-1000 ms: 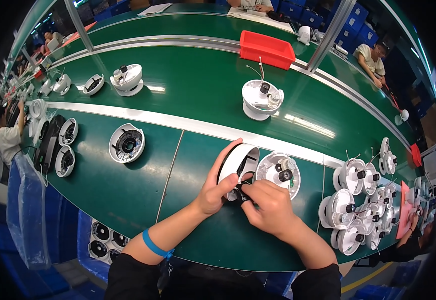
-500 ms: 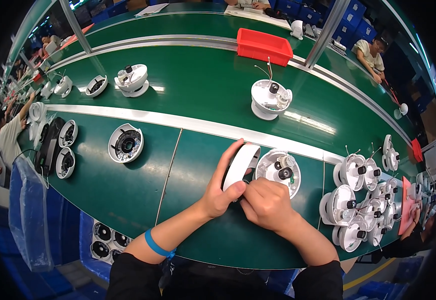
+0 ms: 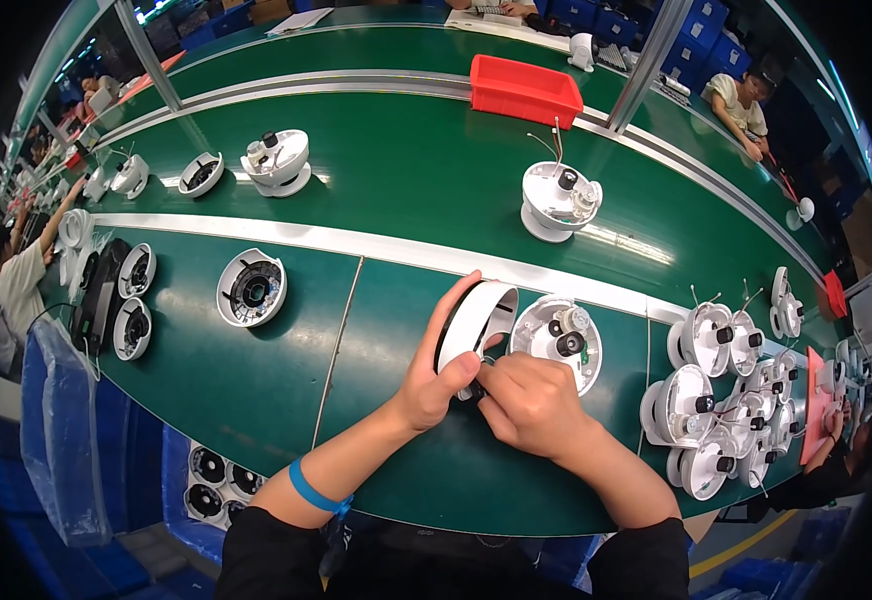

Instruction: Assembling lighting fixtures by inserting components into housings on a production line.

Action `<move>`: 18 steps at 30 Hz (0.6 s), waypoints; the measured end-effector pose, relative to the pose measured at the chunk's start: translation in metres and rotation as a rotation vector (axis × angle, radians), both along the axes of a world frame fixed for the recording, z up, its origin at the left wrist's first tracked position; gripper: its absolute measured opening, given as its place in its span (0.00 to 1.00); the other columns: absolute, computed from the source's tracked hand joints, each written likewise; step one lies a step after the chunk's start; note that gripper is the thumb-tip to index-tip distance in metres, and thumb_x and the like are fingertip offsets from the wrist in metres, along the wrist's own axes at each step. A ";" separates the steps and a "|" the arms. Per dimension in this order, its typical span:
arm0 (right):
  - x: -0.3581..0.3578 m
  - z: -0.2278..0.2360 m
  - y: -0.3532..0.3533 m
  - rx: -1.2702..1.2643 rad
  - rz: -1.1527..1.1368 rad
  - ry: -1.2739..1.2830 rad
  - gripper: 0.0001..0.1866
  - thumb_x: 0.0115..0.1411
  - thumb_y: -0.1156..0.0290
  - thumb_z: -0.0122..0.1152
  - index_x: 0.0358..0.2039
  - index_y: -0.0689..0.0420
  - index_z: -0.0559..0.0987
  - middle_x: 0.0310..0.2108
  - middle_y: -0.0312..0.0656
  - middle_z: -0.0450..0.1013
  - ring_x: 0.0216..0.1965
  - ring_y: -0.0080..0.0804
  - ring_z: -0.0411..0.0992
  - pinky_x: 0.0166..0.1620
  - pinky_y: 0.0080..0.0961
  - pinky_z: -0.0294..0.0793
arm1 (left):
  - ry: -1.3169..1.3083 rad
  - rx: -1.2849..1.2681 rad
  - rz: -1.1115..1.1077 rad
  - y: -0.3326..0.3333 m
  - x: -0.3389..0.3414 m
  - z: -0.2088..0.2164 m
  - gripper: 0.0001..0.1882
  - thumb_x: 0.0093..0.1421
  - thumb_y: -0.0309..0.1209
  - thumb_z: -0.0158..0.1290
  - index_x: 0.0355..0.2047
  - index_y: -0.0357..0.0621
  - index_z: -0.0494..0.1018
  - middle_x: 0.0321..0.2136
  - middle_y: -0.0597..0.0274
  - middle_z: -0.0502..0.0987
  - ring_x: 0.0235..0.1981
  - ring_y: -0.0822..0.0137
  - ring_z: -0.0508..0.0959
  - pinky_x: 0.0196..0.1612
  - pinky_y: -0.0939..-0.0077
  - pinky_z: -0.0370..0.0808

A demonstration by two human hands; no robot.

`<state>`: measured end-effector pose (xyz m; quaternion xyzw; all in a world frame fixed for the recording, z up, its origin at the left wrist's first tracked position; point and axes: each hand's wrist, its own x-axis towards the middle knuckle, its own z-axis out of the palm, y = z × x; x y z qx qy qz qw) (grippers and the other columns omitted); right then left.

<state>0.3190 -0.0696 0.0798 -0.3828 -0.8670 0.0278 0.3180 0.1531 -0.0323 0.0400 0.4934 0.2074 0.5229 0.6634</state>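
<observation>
My left hand grips a white round camera housing by its rim, tilted on edge with its hollow inside turned to the right. My right hand is closed at the housing's lower edge, thumb and fingers pinched together. What they pinch is hidden; a bit of thin cable seems to show there. Just behind my right hand, an open white dome camera body with a black lens rests on the green bench. Left of my hands, another white housing with a black inside lies open side up.
Several white camera bodies crowd the bench at right. Two housings sit by a black case at left. Beyond a white rail, the green belt carries a camera body and others. A red bin stands farther back.
The housing has turned slightly in my left hand, so more of its inside shows. On the belt, the camera bodies and a housing have shifted to the right. My right hand stays nearly in place.
</observation>
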 end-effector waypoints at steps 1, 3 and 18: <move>0.001 0.000 0.001 0.000 0.001 0.001 0.14 0.45 0.75 0.69 0.35 0.59 0.81 0.23 0.38 0.72 0.25 0.35 0.75 0.26 0.33 0.74 | 0.003 0.004 -0.024 0.000 -0.001 0.000 0.56 0.60 0.58 0.58 0.75 0.40 0.44 0.67 0.47 0.63 0.67 0.56 0.67 0.68 0.55 0.67; 0.002 -0.001 0.002 -0.020 0.030 0.065 0.14 0.46 0.75 0.69 0.35 0.59 0.82 0.23 0.39 0.72 0.25 0.36 0.75 0.26 0.33 0.74 | 0.008 0.006 -0.027 0.000 -0.002 0.001 0.55 0.60 0.57 0.58 0.75 0.39 0.44 0.67 0.48 0.63 0.66 0.56 0.67 0.68 0.54 0.67; 0.009 -0.001 0.005 -0.132 0.001 0.259 0.15 0.49 0.83 0.64 0.40 0.64 0.80 0.35 0.46 0.75 0.32 0.42 0.78 0.33 0.32 0.80 | -0.097 -0.068 -0.032 0.003 0.008 -0.005 0.50 0.67 0.56 0.53 0.76 0.43 0.43 0.67 0.51 0.65 0.67 0.59 0.68 0.70 0.62 0.64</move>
